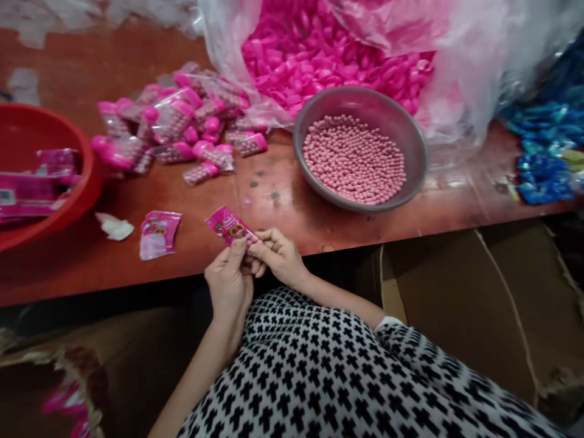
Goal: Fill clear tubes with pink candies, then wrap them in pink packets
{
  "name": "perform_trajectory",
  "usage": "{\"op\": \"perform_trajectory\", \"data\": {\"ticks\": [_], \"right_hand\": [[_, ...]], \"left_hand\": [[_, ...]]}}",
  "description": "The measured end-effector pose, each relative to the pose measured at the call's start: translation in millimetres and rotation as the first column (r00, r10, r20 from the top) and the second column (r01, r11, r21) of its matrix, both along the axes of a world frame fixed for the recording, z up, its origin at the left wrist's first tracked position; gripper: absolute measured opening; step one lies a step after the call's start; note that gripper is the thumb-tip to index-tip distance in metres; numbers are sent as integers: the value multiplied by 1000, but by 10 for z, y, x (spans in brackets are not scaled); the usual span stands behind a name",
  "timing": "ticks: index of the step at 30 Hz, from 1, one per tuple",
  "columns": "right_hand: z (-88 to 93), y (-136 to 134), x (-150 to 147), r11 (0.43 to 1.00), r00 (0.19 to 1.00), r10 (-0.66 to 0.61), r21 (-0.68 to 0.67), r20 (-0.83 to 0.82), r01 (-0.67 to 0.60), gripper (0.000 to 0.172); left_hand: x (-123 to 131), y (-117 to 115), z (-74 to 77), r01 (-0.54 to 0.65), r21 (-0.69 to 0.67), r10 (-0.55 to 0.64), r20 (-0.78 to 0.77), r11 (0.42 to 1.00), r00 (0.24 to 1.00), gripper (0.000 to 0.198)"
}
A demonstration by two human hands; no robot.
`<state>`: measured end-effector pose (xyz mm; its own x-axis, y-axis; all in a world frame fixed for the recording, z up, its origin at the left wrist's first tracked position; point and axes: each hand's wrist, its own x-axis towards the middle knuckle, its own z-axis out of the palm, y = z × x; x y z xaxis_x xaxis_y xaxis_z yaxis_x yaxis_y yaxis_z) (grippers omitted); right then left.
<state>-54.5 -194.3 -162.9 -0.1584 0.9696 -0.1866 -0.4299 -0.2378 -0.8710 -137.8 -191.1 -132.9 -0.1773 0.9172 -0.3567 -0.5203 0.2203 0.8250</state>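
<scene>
A small pink printed packet is gripped between my two hands, just over the table's front edge. Pink candy balls show near its lower end, by my fingertips. My left hand pinches the packet from the near side, thumb on top. From the right, my right hand closes its fingers on the same lower end. Whether anything else is held under the fingers is hidden. Another pink packet lies flat on the table to the left, beside a crumpled white scrap.
A grey bowl of pink balls stands ahead right. Pink-capped bottles are heaped ahead left, near a red basin holding pink packets. Pink caps fill an open plastic bag behind. Blue wrapped items lie far right.
</scene>
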Motion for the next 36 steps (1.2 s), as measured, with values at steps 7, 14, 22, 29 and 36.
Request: {"op": "perform_trajectory", "data": {"ticks": [7,14,22,29,36], "right_hand": [[106,-221,52,1000,998,-20,14,-56,21,48],[81,-398,-137,998,985,59,35,-163,-54,51],[258,-535,-80,974,969,-67,225,238,12,31],[170,-435,-70,999,997,-32,0,-67,32,44],[125,-310,-36,992,987,128,3,96,-129,47]], "left_hand": [[-50,-65,74,129,7,-129,-15,992,991,33],[-153,-345,81,45,18,-45,-20,999,999,27],[-230,-460,148,22,58,-23,21,998,1000,33],[-145,-560,83,135,91,-147,142,987,979,36],[-297,-539,-6,155,66,-165,184,986,969,36]]}}
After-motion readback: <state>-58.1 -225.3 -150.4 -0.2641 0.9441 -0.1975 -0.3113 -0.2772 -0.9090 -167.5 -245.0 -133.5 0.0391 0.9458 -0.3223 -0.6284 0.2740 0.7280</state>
